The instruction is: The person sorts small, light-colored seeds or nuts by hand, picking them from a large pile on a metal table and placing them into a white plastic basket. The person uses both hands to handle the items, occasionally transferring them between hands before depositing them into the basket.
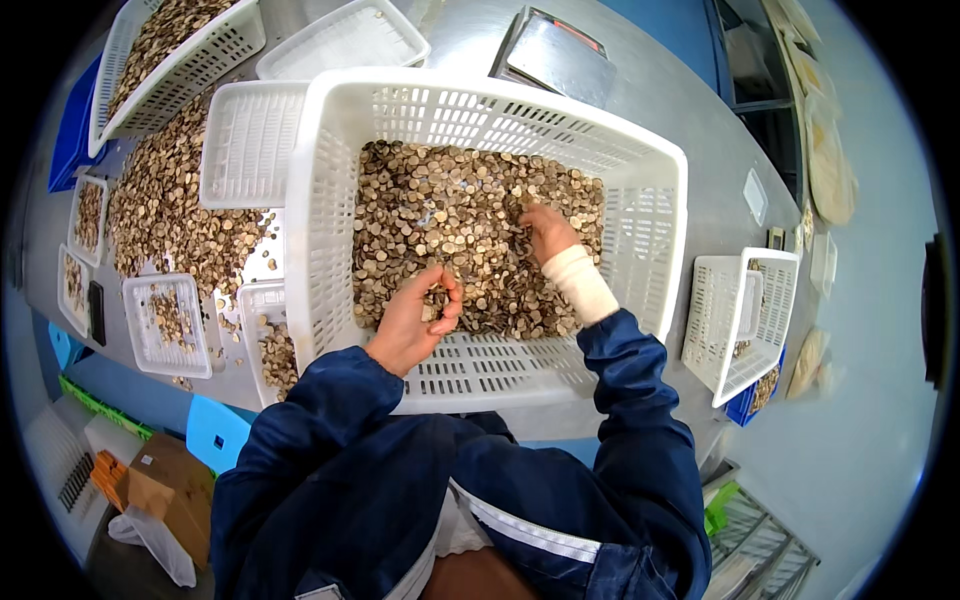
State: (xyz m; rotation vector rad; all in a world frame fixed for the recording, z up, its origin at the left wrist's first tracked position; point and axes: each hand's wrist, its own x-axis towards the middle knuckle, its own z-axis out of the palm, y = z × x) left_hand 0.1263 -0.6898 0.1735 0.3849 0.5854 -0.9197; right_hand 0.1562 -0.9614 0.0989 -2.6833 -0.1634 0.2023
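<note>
A large white slotted plastic basket [487,82] stands before me, its bottom covered with small, flat, brownish round slices [465,202]. My left hand [420,319] is over the near left part of the basket, palm up with fingers curled around a few slices. My right hand [551,231] reaches into the right part of the pile, its fingertips among the slices; whether they grip any is hidden. A pale cuff covers the right wrist.
Left of the basket, a heap of slices [172,195] lies on the steel table [697,172], with white trays [166,360] around it. An empty tray [251,142] touches the basket. A metal scale [559,60] stands behind it; a smaller white basket [709,300] is at right.
</note>
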